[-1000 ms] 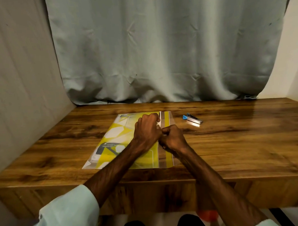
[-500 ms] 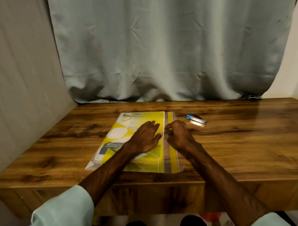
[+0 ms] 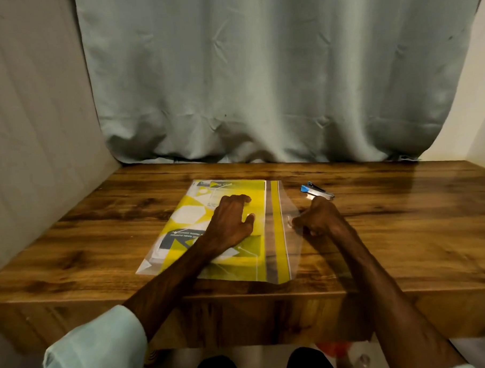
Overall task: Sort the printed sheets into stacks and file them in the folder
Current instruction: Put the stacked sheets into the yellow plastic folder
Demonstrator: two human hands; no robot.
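Yellow printed sheets (image 3: 187,211) lie inside a clear plastic folder (image 3: 272,238) on a brown wooden table (image 3: 99,231). The left hand (image 3: 232,223) presses flat on them, fingers straight, likely steadying them. The right hand (image 3: 318,219) pinches the folder's right flap, seemingly to close it. A blue-and-silver stapler (image 3: 316,191) lies just beyond.

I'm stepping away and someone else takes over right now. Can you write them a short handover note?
Left hand: open, pressing flat on the clear plastic folder mid-table.
Right hand: pinches the folder's transparent flap at its right edge.
Yellow-and-white printed sheets: stacked inside the folder, under the left hand.
Blue-and-silver stapler: on the brown wooden table, just beyond the right hand.
Done: sheets appear filed. Left: probably fold the flap over and close the folder.
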